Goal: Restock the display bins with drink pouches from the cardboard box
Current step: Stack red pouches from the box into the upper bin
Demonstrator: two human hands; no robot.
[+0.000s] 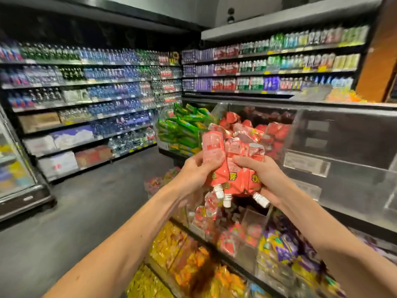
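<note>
Shelves (86, 81) of bottled drinks line the back walls of the shop aisle; clear display bins stand at the near right. Left hand (193, 171) and right hand (263, 177) hold one bundle of red drink pouches (227, 166) between them, caps (261, 200) pointing down, just in front of the upper bin (293, 130), which is heaped with matching red stock; the cardboard box is not in view. Fingers of the left hand (200, 157) are curled round the outer pouch; fingers of the right hand (242, 160) are clamped over the rest of the bundle.

Hazards, as judged:
- The pouches look slick and loosely stacked; releasing either hand may let a middle pouch slide down into the lower bins (252, 218) or onto the floor (86, 211).
- One pouch below the bundle is blurred; it may be slipping, or it may lie in a lower bin.
- The upper bin looks nearly full; added pouches could roll off the heap.
- A placement too far left would land in the green-pouch bin (164, 145) and mix flavours.
</note>
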